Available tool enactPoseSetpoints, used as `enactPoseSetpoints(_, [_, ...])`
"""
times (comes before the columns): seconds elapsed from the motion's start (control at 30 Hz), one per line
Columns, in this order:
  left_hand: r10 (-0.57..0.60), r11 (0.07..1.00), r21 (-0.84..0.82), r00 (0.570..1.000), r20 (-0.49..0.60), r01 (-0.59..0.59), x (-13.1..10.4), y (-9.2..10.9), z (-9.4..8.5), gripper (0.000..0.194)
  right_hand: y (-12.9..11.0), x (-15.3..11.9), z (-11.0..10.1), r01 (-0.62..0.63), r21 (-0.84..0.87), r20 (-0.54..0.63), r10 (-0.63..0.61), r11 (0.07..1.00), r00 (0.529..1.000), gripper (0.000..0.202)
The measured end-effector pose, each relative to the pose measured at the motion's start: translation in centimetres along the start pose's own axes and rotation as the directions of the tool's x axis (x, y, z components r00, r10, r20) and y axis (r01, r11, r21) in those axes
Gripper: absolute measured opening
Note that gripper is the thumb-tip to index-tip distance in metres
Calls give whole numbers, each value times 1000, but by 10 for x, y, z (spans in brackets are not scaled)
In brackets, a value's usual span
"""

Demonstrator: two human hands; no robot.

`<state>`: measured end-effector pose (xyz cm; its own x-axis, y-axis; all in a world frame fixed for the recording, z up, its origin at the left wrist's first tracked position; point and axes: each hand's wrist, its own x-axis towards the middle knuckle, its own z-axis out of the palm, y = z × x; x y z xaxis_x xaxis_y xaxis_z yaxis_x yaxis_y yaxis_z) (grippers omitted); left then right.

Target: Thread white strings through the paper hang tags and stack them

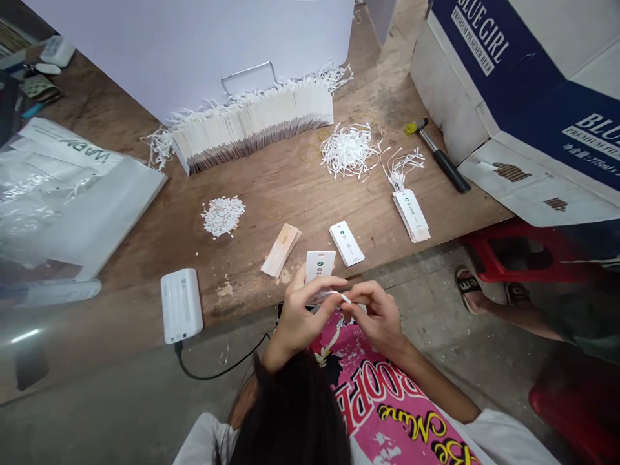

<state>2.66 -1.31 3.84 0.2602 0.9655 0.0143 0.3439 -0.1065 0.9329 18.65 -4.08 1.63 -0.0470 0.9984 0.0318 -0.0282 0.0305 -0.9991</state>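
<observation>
At the table's front edge, my left hand (301,315) is closed on a white hang tag (320,263) with a green logo, its upper part standing above the fingers. My right hand (378,318) pinches a thin white tag string (345,298) right beside the left fingertips. Whether the string passes through the tag is hidden by the fingers. Just beyond lie a small stack of white tags (347,244) and a stack of tan tags (281,250). Farther right, strung tags (411,215) lie stacked with their strings fanned out.
A heap of loose white strings (351,150) lies mid-table, with a pile of small white bits (223,216) to the left. Behind stands a long row of strung tags (256,123). Around these are a power bank (181,305), plastic bags (72,187), a hammer (443,155) and a beer carton (527,84).
</observation>
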Motion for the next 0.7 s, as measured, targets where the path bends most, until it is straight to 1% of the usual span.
enactPoseSetpoints(0.03, [-5, 1000, 2, 1000, -8, 5, 0, 1, 0, 16, -1, 1, -2, 108, -88, -17, -110, 990, 994, 11])
enactPoseSetpoints(0.1, [-1, 1000, -15, 1000, -25, 0, 0, 0, 0, 12, -3, 5, -6, 297, -196, 7, -302, 934, 953, 20])
enactPoseSetpoints(0.17, [29, 999, -36, 999, -45, -31, -3, -3, -1, 9, -6, 9, -10, 411, -242, 56, -410, 879, 910, 28])
enactPoseSetpoints(0.23, [70, 997, -36, 995, -77, -73, -5, -5, -2, 7, -9, 11, -14, 468, -284, 76, -467, 837, 881, 32])
enactPoseSetpoints(0.33, [127, 992, -10, 983, -134, -129, -9, -6, -6, 12, -11, 13, -18, 506, -343, 69, -516, 791, 854, 36])
enactPoseSetpoints(0.43, [162, 987, 9, 970, -179, -163, -10, -5, -10, 17, -12, 13, -22, 510, -366, 70, -523, 779, 849, 37])
enactPoseSetpoints(0.5, [170, 985, 17, 965, -201, -170, -10, -4, -12, 17, -13, 13, -25, 509, -374, 66, -525, 775, 848, 37])
enactPoseSetpoints(0.6, [140, 990, 36, 965, -220, -135, -10, -3, -14, 11, -14, 15, -31, 496, -373, 45, -518, 784, 854, 33])
enactPoseSetpoints(0.7, [38, 998, 49, 975, -221, -28, -10, -3, -14, 6, -14, 18, -37, 435, -312, -46, -470, 845, 881, 24])
